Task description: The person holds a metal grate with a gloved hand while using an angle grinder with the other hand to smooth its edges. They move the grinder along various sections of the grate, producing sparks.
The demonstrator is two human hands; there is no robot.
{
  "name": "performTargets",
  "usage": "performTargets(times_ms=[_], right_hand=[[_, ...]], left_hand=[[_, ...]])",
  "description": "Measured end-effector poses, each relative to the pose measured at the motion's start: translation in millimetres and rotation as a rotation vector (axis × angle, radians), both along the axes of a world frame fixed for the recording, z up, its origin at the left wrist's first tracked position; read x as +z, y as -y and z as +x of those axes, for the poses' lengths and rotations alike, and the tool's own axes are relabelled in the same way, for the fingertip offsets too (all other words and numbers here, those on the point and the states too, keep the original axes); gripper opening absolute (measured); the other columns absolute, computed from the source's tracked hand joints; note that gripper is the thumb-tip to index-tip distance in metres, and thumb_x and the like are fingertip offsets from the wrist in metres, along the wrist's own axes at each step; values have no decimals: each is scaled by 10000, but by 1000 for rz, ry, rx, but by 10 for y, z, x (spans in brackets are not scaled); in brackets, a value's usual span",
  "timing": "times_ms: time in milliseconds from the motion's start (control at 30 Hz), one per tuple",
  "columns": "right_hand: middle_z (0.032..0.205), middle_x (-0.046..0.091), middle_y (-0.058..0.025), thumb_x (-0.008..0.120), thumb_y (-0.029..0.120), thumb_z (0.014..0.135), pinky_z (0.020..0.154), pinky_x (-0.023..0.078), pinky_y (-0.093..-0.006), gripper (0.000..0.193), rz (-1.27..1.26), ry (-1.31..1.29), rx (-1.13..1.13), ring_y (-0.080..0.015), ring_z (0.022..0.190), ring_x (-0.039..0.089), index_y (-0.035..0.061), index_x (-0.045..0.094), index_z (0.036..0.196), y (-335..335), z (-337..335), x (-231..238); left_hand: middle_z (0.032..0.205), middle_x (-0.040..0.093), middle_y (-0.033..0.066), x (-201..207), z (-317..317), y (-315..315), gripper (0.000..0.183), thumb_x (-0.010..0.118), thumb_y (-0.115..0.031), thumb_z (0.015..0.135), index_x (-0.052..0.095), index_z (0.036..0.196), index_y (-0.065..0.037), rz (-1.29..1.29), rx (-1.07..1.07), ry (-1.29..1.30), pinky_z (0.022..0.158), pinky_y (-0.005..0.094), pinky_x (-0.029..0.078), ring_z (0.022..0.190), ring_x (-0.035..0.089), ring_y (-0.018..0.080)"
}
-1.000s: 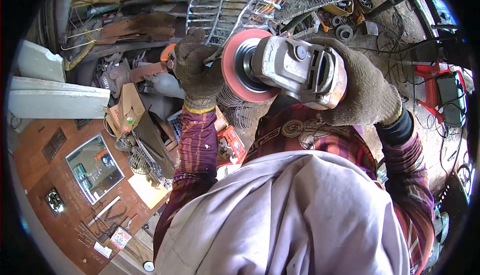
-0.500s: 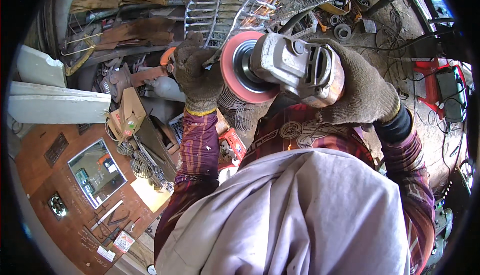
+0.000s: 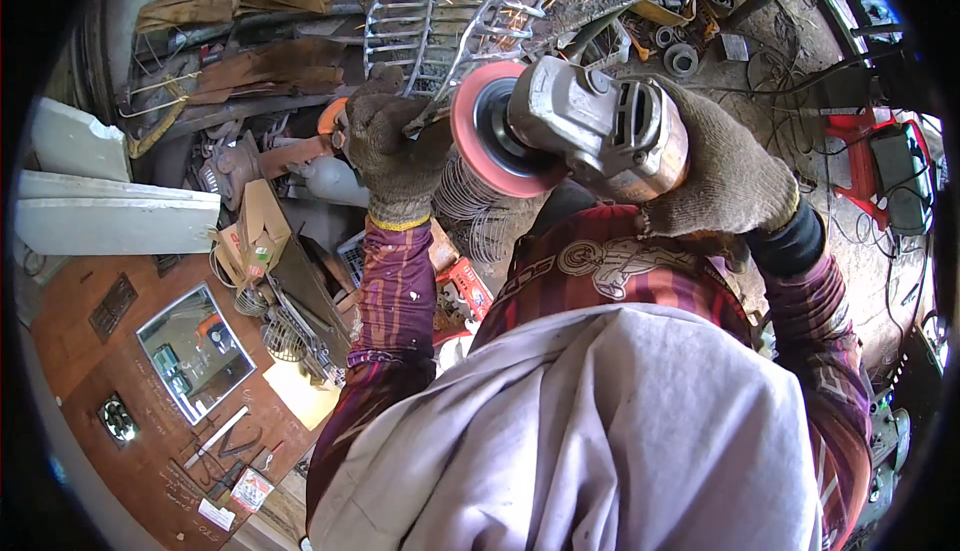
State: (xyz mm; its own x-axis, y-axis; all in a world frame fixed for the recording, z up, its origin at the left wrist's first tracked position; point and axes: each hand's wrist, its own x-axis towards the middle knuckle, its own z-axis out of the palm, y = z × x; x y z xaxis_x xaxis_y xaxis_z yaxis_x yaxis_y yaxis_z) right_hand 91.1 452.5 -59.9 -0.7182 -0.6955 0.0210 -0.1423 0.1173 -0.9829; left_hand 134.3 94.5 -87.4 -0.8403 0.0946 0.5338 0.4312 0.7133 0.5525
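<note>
My right hand (image 3: 725, 166), in a brown knit glove, is wrapped round the body of an angle grinder (image 3: 590, 116). A reddish grinding disc (image 3: 470, 131) faces left on the tool, close beside my left hand. My left hand (image 3: 392, 146), gloved the same way, is closed on the near end of a welded metal-bar grille (image 3: 430, 26); its fingertips are partly hidden. The grille stretches away from me, and orange sparks (image 3: 515, 16) fly over its right part. Where the disc meets the metal is hard to make out.
Metal rings (image 3: 681, 60) and cables lie on the ground at right, near a red-and-grey machine (image 3: 895, 176). At left are white boards (image 3: 115, 213), an open cardboard box (image 3: 250, 236) and a brown panel (image 3: 90, 371) with a mirror-like window. Wire coils (image 3: 480, 211) lie below the disc.
The grinder and its disc have shifted slightly right. Sparks now spread wider, some reaching left over the grille. My left hand keeps its hold with hardly any movement.
</note>
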Motion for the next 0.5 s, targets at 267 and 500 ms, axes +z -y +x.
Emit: performTargets(times_ms=[267, 500], right_hand=[[1253, 637, -193, 941, 300, 545, 993, 500, -424, 996, -16, 2, -1, -343, 1161, 631, 16, 482, 1382, 17, 13, 88], [1240, 643, -197, 950, 307, 538, 993, 499, -425, 1016, 58, 9, -48, -349, 1147, 638, 7, 476, 1385, 5, 58, 25]], left_hand=[[1097, 643, 144, 13, -27, -68, 202, 777, -118, 769, 680, 929, -41, -58, 43, -72, 924, 436, 508, 1057, 629, 317], [1253, 591, 141, -167, 6, 28, 159, 563, -152, 979, 603, 1040, -10, 530, 0, 159, 953, 393, 518, 1073, 617, 213]])
